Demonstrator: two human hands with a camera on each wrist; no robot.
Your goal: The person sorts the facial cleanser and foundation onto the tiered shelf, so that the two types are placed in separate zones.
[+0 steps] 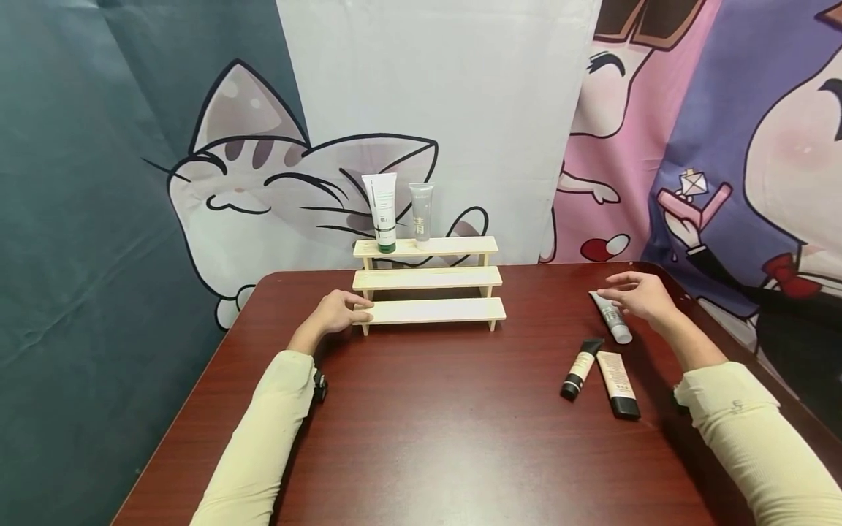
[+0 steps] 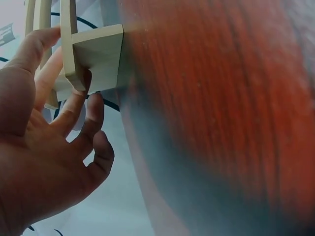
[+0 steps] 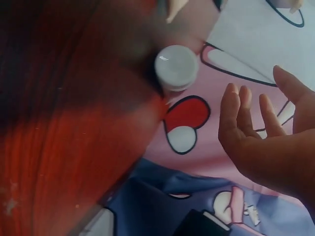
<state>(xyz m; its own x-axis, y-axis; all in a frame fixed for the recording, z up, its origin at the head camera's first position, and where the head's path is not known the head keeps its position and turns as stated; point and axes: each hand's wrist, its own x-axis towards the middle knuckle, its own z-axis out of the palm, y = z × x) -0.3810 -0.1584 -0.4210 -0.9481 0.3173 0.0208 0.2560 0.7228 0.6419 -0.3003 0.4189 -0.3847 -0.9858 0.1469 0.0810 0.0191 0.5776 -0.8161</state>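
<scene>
A three-tier wooden display stand [image 1: 430,310] sits at the back of the table. My left hand [image 1: 334,313] holds the left end of its lowest step, thumb on one face and fingers on the other in the left wrist view. On the top step stand a white tube with a green cap [image 1: 382,208] and a clear grey tube [image 1: 422,212], both upright. Over at the right, my right hand [image 1: 639,298] hovers with loosely bent fingers above a lying grey tube [image 1: 615,321]. That tube's white cap [image 3: 175,68] shows in the right wrist view, apart from the fingers.
Nearer me lie a small black-and-cream tube [image 1: 580,369] and a beige tube with a black cap [image 1: 617,383], side by side on the dark red table [image 1: 421,438]. A printed cartoon curtain [image 1: 500,124] hangs right behind the table's back edge.
</scene>
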